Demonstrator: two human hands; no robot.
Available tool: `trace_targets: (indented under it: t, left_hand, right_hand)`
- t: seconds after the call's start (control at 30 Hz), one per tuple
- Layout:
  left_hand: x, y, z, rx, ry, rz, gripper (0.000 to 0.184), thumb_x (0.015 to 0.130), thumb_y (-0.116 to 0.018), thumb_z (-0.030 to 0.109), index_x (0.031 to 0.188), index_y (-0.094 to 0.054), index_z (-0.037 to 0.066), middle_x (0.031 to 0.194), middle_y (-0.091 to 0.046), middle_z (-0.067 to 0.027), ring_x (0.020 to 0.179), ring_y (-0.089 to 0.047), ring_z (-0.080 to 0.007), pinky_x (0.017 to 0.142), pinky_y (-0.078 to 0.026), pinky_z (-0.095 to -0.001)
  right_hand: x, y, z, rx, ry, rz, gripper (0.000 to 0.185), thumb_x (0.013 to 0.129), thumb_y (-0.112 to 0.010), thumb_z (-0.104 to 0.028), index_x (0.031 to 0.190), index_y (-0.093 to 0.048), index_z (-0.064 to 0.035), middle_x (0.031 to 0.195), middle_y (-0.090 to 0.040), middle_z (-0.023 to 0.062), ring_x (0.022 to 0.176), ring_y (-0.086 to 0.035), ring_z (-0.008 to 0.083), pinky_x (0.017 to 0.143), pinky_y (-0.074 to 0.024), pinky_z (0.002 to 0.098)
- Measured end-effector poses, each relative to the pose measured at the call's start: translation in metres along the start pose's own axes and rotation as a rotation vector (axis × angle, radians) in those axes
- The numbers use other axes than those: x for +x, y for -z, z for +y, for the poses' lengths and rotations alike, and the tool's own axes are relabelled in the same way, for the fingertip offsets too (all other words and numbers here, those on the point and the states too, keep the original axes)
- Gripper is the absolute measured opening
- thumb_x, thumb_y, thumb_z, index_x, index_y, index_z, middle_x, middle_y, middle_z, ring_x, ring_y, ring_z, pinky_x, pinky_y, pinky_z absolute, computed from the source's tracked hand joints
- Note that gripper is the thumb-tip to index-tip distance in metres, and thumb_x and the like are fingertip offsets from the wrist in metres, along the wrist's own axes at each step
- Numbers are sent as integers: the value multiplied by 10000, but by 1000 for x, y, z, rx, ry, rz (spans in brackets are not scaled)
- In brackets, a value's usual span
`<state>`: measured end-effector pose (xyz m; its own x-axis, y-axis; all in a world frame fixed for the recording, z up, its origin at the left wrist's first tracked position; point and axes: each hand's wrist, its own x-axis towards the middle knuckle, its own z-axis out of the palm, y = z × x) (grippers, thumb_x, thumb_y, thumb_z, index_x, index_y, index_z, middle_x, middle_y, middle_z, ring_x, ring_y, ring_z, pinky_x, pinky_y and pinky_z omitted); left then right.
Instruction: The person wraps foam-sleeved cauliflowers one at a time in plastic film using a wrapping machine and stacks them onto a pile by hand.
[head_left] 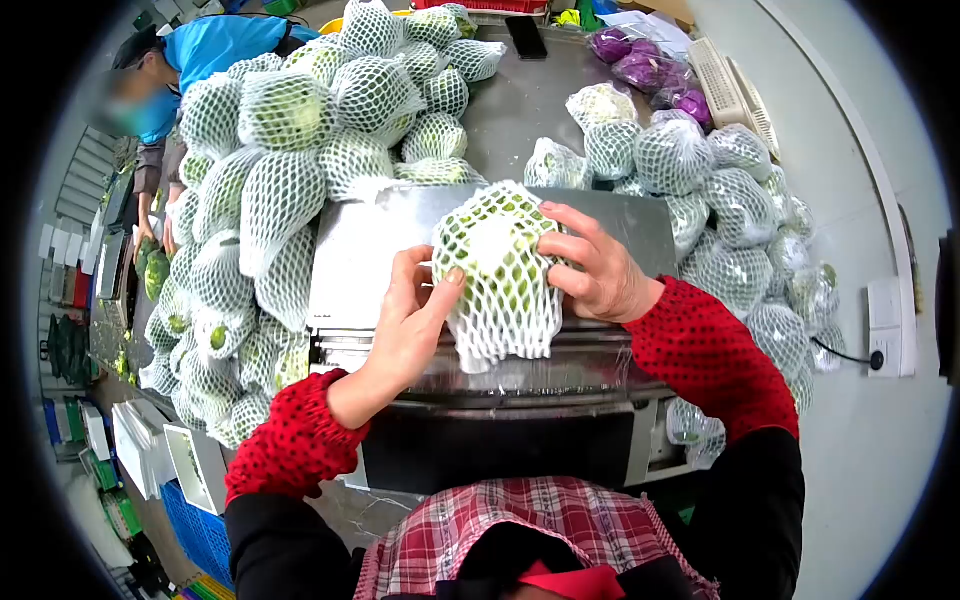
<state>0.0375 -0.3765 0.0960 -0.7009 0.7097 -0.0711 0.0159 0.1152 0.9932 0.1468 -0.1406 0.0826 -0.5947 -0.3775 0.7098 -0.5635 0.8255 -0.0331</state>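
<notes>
White-netted green vegetables in a tall left heap [285, 110] and a lower right heap [740, 215] flank a flat, silver-grey metal machine top [350, 260]. At its front edge is a round green vegetable in a white foam net [500, 290], gripped between the left hand [412, 315], thumb on the mesh, and the right hand [595, 268], fingertips bent against its side. Even pressure from both should keep the mesh from bunching. Bare metal leaves some room each side; wide sweeps could knock either heap.
</notes>
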Motion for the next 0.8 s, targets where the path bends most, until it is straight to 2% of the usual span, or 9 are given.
trace_targets:
  t: [0.17, 0.23, 0.27, 0.37, 0.47, 0.57, 0.63, 0.73, 0.8]
  left_hand:
    - [-25, 32, -27, 84, -184, 177, 405, 930, -595, 243, 1206, -495, -37, 1008, -602, -134, 843, -571, -151, 713, -463, -286]
    - [-59, 72, -20, 930, -474, 314, 368, 854, -660, 326, 926, -637, -34, 796, -644, -177, 695, -626, -234, 607, -480, -321]
    - [-67, 78, -20, 925, -483, 326, 368, 854, -660, 326, 926, -637, -34, 796, -644, -177, 695, -626, -234, 607, -480, -321]
    - [-81, 81, -27, 1471, -137, 64, 469, 790, -661, 446, 568, -624, 34, 498, -558, -113, 508, -591, -320, 502, -467, -377]
    - [-69, 73, -54, 1041, -216, 118, 347, 818, -637, 313, 642, -603, 16, 553, -571, -141, 500, -582, -292, 503, -453, -398]
    - [-118, 105, -4, 265, 330, -212, 322, 917, -524, 168, 621, -513, 40, 517, -549, -66, 464, -521, -134, 455, -413, -307]
    - [-157, 114, 35, -23, 291, -307, 303, 932, -486, 95, 639, -497, 18, 547, -562, -83, 458, -536, -143, 433, -423, -273]
    - [-115, 102, 94, -617, -198, -144, 257, 917, -461, 54, 680, -523, -21, 684, -614, -253, 615, -645, -333, 600, -551, -377]
    - [-39, 79, 108, -340, -512, 41, 261, 964, -454, 125, 968, -631, -66, 865, -665, -196, 876, -655, -267, 867, -503, -386]
  right_hand:
    - [23, 63, -69, -50, -171, -109, 344, 687, -736, -54, 1012, -624, -56, 1207, -515, 178, 1023, -601, 352, 855, -514, 443]
    - [-9, 83, -105, -30, -837, -82, 187, 751, -711, -166, 909, -676, -73, 1009, -641, 157, 813, -656, 275, 682, -527, 404]
    - [-32, 81, -112, -166, -956, -313, 209, 765, -708, -254, 844, -696, -60, 866, -651, 158, 702, -645, 284, 623, -514, 409]
    - [-45, 64, -125, -170, -1195, -744, 433, 760, -694, -456, 683, -710, -29, 567, -605, 165, 560, -621, 328, 556, -489, 398]
    - [-65, 45, -126, 216, -1275, -367, 351, 812, -655, -321, 734, -663, 21, 602, -613, 150, 493, -594, 265, 519, -474, 398]
    - [-44, 99, -160, 963, -1655, -215, 240, 919, -512, -177, 786, -574, 13, 622, -607, 101, 453, -559, 191, 457, -471, 318]
    - [-2, 131, -204, 1065, -1847, -125, 221, 941, -441, -124, 771, -526, -13, 619, -601, 124, 444, -557, 224, 422, -457, 278]
    - [46, 131, -177, 1364, -979, 512, 222, 930, -462, -128, 783, -532, 22, 693, -611, 222, 496, -587, 285, 443, -482, 326]
    - [70, 102, -129, 1134, -886, 922, 212, 934, -470, -118, 916, -592, 55, 981, -649, 209, 840, -637, 269, 717, -529, 336]
